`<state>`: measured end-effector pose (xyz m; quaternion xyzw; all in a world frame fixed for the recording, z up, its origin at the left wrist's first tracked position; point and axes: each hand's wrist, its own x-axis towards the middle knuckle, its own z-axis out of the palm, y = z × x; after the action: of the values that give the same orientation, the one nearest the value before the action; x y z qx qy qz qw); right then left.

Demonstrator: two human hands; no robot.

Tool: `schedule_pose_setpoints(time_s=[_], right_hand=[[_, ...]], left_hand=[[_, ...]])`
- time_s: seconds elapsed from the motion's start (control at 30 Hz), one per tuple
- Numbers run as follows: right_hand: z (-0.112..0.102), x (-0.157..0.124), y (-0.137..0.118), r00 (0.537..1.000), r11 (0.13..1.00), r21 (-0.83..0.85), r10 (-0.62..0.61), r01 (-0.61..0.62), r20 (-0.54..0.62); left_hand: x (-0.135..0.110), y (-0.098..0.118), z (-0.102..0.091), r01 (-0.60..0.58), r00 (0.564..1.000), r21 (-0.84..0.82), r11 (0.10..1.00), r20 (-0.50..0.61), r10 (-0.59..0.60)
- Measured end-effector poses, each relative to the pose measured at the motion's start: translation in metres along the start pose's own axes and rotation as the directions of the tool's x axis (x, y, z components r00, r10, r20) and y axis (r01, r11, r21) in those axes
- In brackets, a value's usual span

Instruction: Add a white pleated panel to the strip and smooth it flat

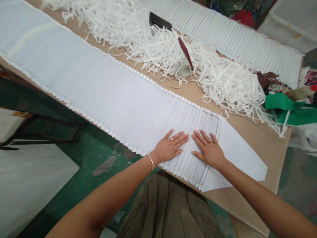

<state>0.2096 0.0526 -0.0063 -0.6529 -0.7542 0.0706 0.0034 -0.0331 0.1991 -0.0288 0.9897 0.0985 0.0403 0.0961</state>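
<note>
A long row of overlapping white paper sheets [104, 96] fans out diagonally across the brown tabletop, ending in one fully exposed sheet [237, 155] at the right. My left hand [170, 145] lies flat on the overlapped sheets, fingers spread and pointing right. Just beside it, my right hand [208, 148] rests flat on the same row near its right end, fingers apart and pointing up and left. A small gap separates the two hands. Neither hand holds anything. Short folded white tabs run along both long edges of the row.
Loose white strips [218, 76] are heaped behind the row. A dark block [160, 21] and a dark red-handled tool [185, 53] lie among them. Another row of white pieces [223, 33] stretches along the back. Green material [284, 102] sits at the right edge of the brown table [274, 148].
</note>
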Motion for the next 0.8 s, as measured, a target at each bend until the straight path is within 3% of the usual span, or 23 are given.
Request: schedule_pose_setpoints(time_s=[0.13, 0.27, 0.4, 0.67, 0.8], right_hand=[[-0.013, -0.008, 0.008, 0.999, 0.999, -0.011, 0.043, -0.043, -0.003], [-0.022, -0.025, 0.015, 0.994, 0.995, -0.029, 0.099, -0.100, -0.047], [-0.011, -0.041, 0.020, 0.996, 0.997, -0.034, 0.070, -0.072, -0.049], [0.004, -0.061, 0.037, 0.996, 0.998, 0.029, 0.052, -0.051, -0.070], [0.005, -0.062, 0.038, 0.993, 0.997, 0.051, 0.056, -0.051, -0.106]], left_hand=[[0.002, 0.006, -0.005, 0.016, 1.000, -0.017, 1.000, 0.000, -0.016], [0.014, 0.031, -0.010, 0.070, 0.997, -0.017, 0.997, -0.030, -0.071], [0.026, 0.051, -0.001, 0.049, 0.998, -0.007, 0.999, -0.039, -0.049], [0.030, 0.049, 0.006, 0.061, 0.998, 0.013, 0.998, 0.017, -0.062], [0.037, 0.062, 0.003, 0.109, 0.994, 0.030, 0.994, 0.018, -0.110]])
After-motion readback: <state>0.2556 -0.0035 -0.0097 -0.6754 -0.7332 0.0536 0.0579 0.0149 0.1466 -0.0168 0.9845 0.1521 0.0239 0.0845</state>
